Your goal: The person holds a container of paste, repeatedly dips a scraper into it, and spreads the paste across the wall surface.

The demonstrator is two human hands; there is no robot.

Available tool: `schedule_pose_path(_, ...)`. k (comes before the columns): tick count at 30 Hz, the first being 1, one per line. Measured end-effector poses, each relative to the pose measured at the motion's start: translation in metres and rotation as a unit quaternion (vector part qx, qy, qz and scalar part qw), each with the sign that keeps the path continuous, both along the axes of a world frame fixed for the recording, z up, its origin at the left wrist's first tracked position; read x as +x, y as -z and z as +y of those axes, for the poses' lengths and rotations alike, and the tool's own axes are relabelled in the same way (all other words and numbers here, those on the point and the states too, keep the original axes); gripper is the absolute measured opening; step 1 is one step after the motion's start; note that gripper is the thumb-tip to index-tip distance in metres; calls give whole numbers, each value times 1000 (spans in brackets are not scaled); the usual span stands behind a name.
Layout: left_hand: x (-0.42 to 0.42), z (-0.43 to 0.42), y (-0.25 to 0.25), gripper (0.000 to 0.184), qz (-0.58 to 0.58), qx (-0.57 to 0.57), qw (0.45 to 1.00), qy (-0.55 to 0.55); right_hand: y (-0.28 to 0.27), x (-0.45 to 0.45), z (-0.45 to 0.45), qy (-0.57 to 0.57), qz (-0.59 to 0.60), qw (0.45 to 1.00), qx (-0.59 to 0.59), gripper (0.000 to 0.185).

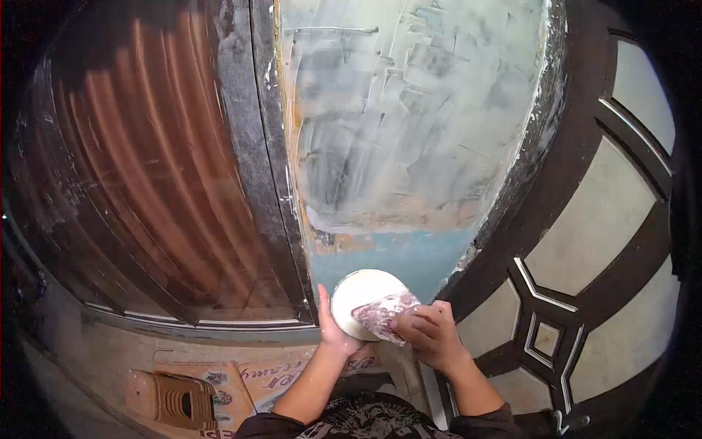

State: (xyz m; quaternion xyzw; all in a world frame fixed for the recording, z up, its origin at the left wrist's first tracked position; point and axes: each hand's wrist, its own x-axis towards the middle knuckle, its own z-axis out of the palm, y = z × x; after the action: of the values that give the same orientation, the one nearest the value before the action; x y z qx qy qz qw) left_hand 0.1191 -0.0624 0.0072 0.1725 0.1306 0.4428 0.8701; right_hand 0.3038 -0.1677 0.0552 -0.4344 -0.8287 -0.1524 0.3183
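My left hand is wrapped round the side of a round white container, its thumb up along the rim. In my right hand is a reddish, white-smeared scraper-like tool, gripped by the fingers and lying over the container's right part. Both hands are low in the middle of the view, close to my body. Behind them rises a wall panel with streaky pale coating above and a blue-green band below.
A brown-curtained glass door or window stands left, in a dark frame. At right is a dark door with pale panels. Printed cardboard and a brown stacked object lie on the floor at lower left.
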Motion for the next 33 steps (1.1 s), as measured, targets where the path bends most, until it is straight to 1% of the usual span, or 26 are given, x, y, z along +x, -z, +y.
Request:
schedule_pose_path(2, -1, 3, -1, 102, -18, -2, 1000, 0, 8, -1, 6, -4, -6, 1000, 18, 56)
schedule_pose_path(4, -3, 2, -10, 102, -6, -17, 1000, -9, 13, -3, 9, -44, 74, 996, -13, 52)
schedule_pose_path(5, -4, 2, -10, 102, -9, -14, 1000, -5, 7, -6, 7, -44, 74, 996, -12, 52)
schedule_pose_path(7, -6, 3, -8, 102, -16, -6, 1000, 3, -10, -11, 2, 27, -25, 999, -5, 48)
schedule_pose_path(10, -6, 1, -12, 102, -10, -11, 1000, 0, -10, -13, 5, 30, -39, 999, 19, 46)
schedule_pose_path(11, -7, 2, -13, 102, -4, -8, 1000, 3, -17, -15, 7, 0, -11, 1000, -19, 44)
schedule_pose_path(12, -7, 2, -12, 102, -4, -8, 1000, 3, -17, -15, 9, 0, -11, 1000, -18, 44)
schedule_pose_path(14, -8, 3, -12, 103, -25, -4, 1000, 8, -15, -15, 12, -54, -3, 997, -48, 40)
schedule_pose_path(15, -8, 5, -8, 103, -31, 6, 999, 7, -14, -17, 14, -69, 20, 993, -93, 37)
schedule_pose_path(16, -8, 5, -8, 103, -31, 6, 999, 7, -16, -19, 15, -69, 21, 993, -93, 37)
schedule_pose_path(18, -9, 6, -9, 103, -29, 0, 1000, 10, -21, -21, 15, -86, 31, 994, -61, 44)
schedule_pose_path(19, -9, 6, -9, 103, -29, 1, 1000, 10, -13, -17, 16, -92, 28, 992, -87, 38)
schedule_pose_path(24, -11, 7, -12, 103, -41, -5, 999, 17, -17, -17, 21, -103, 47, 992, -58, 37)
schedule_pose_path(26, -9, 11, -4, 103, -52, 8, 999, 11, -13, -17, 21, -118, 40, 987, -97, 36)
schedule_pose_path(27, -9, 13, -4, 102, -51, -9, 999, 14, -12, -14, 20, -104, 28, 987, -115, 35)
schedule_pose_path(30, -8, 12, -4, 102, -60, 4, 998, 17, -20, -18, 21, -120, 40, 989, -83, 36)
schedule_pose_path(31, -8, 11, -4, 102, -60, 4, 998, 19, -12, -15, 20, -108, 29, 989, -102, 36)
schedule_pose_path(33, -9, 11, -6, 101, -62, 1, 998, 14, -16, -17, 18, -99, 36, 991, -87, 35)
